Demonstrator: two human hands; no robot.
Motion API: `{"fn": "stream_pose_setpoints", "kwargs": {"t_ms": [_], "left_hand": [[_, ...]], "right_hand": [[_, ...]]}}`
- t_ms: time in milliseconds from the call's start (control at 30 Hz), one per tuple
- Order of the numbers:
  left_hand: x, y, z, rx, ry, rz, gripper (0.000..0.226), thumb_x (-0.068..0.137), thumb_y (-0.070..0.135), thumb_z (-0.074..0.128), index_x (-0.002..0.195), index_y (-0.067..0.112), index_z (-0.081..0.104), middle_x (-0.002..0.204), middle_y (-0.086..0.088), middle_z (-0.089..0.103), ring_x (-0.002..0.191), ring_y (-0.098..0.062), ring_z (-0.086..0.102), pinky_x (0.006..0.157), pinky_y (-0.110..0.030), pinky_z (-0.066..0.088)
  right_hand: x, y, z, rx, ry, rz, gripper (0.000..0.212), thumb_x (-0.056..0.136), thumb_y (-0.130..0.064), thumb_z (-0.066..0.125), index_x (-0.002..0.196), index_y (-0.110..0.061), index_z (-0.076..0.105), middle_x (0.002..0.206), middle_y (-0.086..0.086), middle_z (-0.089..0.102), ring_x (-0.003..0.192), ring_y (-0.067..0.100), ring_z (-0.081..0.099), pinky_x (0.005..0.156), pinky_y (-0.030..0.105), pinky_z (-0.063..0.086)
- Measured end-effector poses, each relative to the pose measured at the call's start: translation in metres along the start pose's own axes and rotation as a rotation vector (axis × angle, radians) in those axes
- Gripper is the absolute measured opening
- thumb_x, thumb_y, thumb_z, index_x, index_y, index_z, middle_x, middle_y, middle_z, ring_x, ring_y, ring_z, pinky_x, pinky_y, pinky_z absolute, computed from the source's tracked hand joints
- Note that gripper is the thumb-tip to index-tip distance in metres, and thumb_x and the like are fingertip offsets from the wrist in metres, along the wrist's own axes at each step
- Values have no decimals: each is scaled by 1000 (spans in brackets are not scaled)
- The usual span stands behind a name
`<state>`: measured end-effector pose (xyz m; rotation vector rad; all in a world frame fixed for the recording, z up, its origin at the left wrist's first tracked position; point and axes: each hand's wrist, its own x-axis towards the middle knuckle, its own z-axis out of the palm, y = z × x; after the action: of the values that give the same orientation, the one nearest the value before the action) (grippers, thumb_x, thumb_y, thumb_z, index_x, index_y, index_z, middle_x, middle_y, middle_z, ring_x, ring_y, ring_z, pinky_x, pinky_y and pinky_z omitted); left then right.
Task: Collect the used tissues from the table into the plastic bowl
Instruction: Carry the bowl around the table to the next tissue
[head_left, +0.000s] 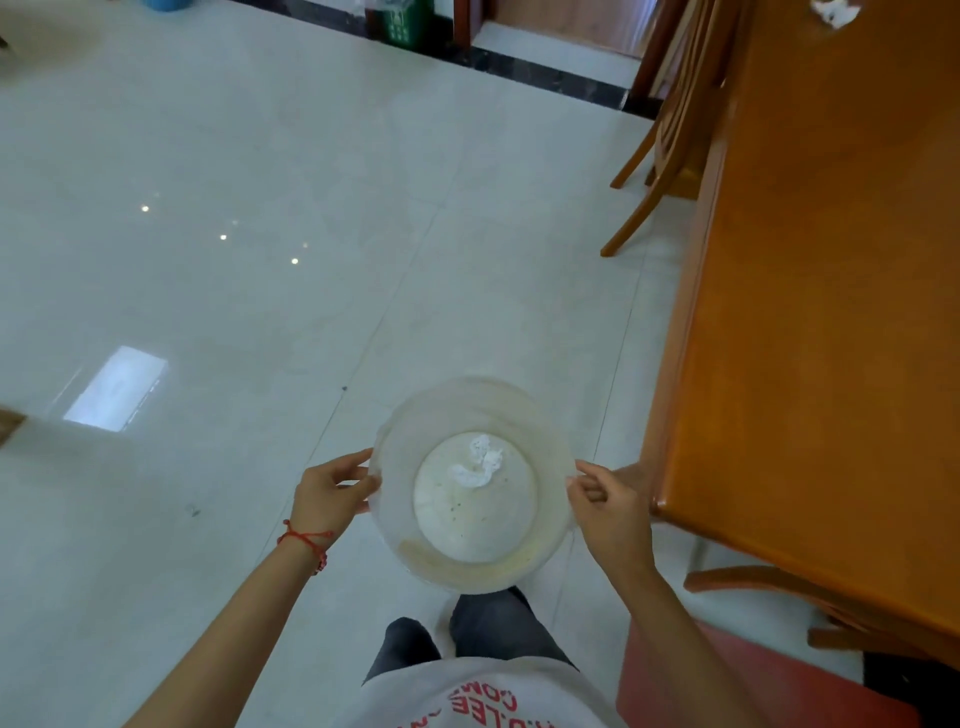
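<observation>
I hold a clear plastic bowl (457, 569) over the floor, in front of my body. My left hand (330, 493) grips its left rim and my right hand (613, 506) grips its right rim. One crumpled white tissue (480, 462) lies on the bowl's bottom. The orange wooden table (831, 312) runs along the right side of the view, its edge just right of my right hand. Another crumpled white tissue (834, 11) lies on the table at the far top right.
Wooden chairs (670, 130) stand tucked against the table's far left side. A red-seated chair (727, 675) sits at the lower right by my legs. A green bin (402, 23) stands at the far wall. Glossy pale floor tiles (260, 260) spread to the left.
</observation>
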<state>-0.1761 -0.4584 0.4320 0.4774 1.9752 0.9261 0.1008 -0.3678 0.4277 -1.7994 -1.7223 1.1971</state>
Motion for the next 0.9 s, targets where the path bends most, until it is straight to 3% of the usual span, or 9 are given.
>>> {"fn": "stream_pose_setpoints", "kwargs": {"t_ms": [233, 467, 567, 700, 900], "left_hand": [[81, 83, 15, 25, -37, 21, 37, 77, 2, 65, 114, 5, 61, 89, -12, 67, 87, -31, 63, 82, -48, 55], [159, 164, 37, 54, -89, 71, 37, 78, 3, 66, 114, 7, 61, 85, -6, 67, 86, -30, 63, 81, -45, 55], [201, 195, 42, 70, -122, 90, 37, 77, 2, 66, 114, 6, 61, 84, -6, 67, 84, -29, 63, 76, -38, 55], [266, 243, 49, 115, -181, 134, 36, 78, 4, 65, 114, 6, 61, 85, -9, 67, 83, -28, 63, 74, -35, 54], [364, 327, 52, 148, -232, 185, 36, 79, 4, 65, 115, 6, 61, 82, -7, 67, 80, -24, 63, 72, -31, 53]], "right_hand": [[90, -46, -14, -18, 59, -15, 31, 87, -20, 60, 116, -11, 60, 85, -7, 63, 71, -9, 52, 54, -3, 40], [176, -90, -31, 55, 95, 40, 32, 89, -23, 56, 120, -15, 57, 95, -2, 66, 79, 2, 58, 64, 4, 41], [216, -106, -29, 70, 121, 70, 32, 89, -23, 56, 120, -17, 57, 100, 1, 68, 79, 2, 58, 66, 4, 40], [276, -128, -21, 91, 192, 83, 30, 87, -20, 59, 116, -12, 60, 97, 3, 69, 75, -6, 56, 59, -2, 41], [368, -181, -11, 149, 293, 115, 27, 85, -15, 61, 112, -9, 63, 81, -2, 65, 72, -3, 58, 59, -3, 41]]}}
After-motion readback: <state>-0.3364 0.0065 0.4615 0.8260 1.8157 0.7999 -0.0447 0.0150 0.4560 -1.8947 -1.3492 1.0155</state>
